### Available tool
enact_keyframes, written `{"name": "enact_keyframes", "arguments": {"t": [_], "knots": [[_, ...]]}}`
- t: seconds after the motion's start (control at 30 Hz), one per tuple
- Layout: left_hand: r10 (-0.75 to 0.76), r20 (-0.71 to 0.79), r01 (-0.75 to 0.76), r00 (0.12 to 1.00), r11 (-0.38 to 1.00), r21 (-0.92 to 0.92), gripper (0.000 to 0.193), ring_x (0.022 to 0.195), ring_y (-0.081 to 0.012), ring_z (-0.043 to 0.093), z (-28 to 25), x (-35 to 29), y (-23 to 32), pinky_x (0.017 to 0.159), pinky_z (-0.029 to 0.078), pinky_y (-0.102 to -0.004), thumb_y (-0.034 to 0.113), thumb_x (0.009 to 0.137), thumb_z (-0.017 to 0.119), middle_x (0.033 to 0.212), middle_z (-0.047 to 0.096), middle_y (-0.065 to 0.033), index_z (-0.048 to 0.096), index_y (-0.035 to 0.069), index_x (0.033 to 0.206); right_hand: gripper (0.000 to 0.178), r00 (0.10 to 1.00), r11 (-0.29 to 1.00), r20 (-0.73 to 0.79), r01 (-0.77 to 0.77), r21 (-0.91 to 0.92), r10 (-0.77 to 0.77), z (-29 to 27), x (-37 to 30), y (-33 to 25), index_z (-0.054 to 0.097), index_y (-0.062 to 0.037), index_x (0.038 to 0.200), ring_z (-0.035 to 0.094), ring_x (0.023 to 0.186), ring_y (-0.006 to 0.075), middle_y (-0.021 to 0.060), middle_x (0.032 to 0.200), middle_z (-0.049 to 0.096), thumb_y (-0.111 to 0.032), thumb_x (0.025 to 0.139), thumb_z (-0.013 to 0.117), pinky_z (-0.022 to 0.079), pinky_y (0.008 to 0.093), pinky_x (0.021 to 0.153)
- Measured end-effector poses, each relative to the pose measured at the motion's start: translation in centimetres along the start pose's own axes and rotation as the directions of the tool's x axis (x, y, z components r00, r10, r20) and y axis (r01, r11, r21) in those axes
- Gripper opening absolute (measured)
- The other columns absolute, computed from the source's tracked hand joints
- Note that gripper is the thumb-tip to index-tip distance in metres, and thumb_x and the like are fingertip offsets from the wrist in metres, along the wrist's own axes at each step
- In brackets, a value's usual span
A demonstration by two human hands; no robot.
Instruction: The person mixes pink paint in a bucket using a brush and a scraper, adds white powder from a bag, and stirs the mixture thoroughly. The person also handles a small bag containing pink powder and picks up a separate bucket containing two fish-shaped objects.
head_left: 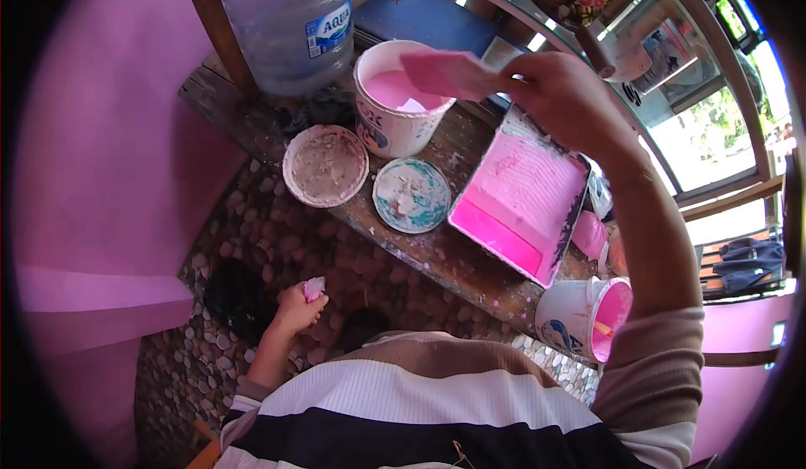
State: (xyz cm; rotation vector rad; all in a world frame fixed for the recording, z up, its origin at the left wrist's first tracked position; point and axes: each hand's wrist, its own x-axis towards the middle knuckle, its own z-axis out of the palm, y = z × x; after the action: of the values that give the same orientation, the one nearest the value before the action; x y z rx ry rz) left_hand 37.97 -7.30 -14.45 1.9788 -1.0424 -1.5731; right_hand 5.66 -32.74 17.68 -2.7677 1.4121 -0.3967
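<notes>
My right hand (567,99) grips a wide, flat paintbrush (441,73) coated in pink, reaching over the rim of a white bucket (403,129). Pink paint (395,89) lies inside that bucket. Low over the pebbled floor, my left hand (298,308) is closed around a small pink-and-white object (314,288), whose kind I cannot make out. Below my right hand rests a paint tray (516,175) with a ribbed pink slope and bright pink paint at its near end. Beside the bucket are a round lid (411,194) smeared white and teal and a crusted round lid or shallow tub (326,165).
The wooden bench (403,263) carries most of these things. A large clear water bottle (290,28) stands at its far left. A second white bucket (564,314) with pink inside tilts at the near right. A pink wall (109,175) rises on the left, a glass case (495,7) behind.
</notes>
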Motion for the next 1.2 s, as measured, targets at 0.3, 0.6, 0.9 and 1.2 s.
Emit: {"name": "enact_keyframes", "arguments": {"t": [0.3, 0.6, 0.9, 1.2], "knots": [[-0.189, -0.011, 0.186, 0.982, 0.973, -0.136, 0.015, 0.055, -0.0128, 0.061, -6.1, 2.4, -5.1, 0.047, 0.051, -0.0274, 0.014, 0.085, 0.069, 0.07, 0.062, -0.0053, 0.062, 0.002, 0.092, 0.019, 0.935, 0.763, 0.354, 0.216, -0.61, 0.019, 17.2, 14.4, -0.9, 0.074, -0.0098, 0.088, 0.069, 0.087, 0.0253, 0.0077, 0.09, 0.072, -0.017, 0.083, 0.058, 0.054, 0.0388, 0.068], [-0.285, -0.054, 0.264, 0.957, 0.933, -0.245, 0.013, 0.054, -0.0125, 0.059, -9.4, 2.9, -7.4, 0.047, 0.05, -0.0277, 0.011, 0.084, 0.069, 0.069, 0.062, -0.004, 0.062, 0.002, 0.09, 0.022, 0.738, 0.903, 0.656, 0.161, -0.399, 0.159, 19.6, 15.5, -0.9, 0.074, -0.0103, 0.089, 0.069, 0.091, 0.0246, 0.01, 0.093, 0.072, -0.025, 0.082, 0.06, 0.053, 0.0362, 0.079], [-0.323, -0.078, 0.293, 0.943, 0.918, -0.269, 0.015, 0.054, -0.0121, 0.058, -8.7, 3.3, -7.3, 0.046, 0.049, -0.0272, 0.011, 0.083, 0.069, 0.07, 0.061, -0.0041, 0.061, 0.002, 0.093, 0.025, 0.853, 0.967, 0.507, 0.01, -0.256, 0.125, 19.4, 17.1, -1.2, 0.073, -0.0103, 0.089, 0.068, 0.091, 0.0259, 0.0137, 0.094, 0.071, -0.025, 0.085, 0.054, 0.051, 0.037, 0.081], [-0.361, -0.112, 0.322, 0.926, 0.909, -0.265, 0.013, 0.051, -0.0137, 0.059, -6.4, 2.2, -7.6, 0.045, 0.049, -0.0291, 0.011, 0.083, 0.069, 0.066, 0.061, -0.0049, 0.061, 0.003, 0.089, 0.021, 0.826, 0.946, 0.532, -0.005, -0.325, 0.187, 21.2, 17.2, 2.2, 0.073, -0.0106, 0.091, 0.067, 0.094, 0.0284, 0.013, 0.095, 0.071, -0.023, 0.077, 0.063, 0.052, 0.0382, 0.08]]}}
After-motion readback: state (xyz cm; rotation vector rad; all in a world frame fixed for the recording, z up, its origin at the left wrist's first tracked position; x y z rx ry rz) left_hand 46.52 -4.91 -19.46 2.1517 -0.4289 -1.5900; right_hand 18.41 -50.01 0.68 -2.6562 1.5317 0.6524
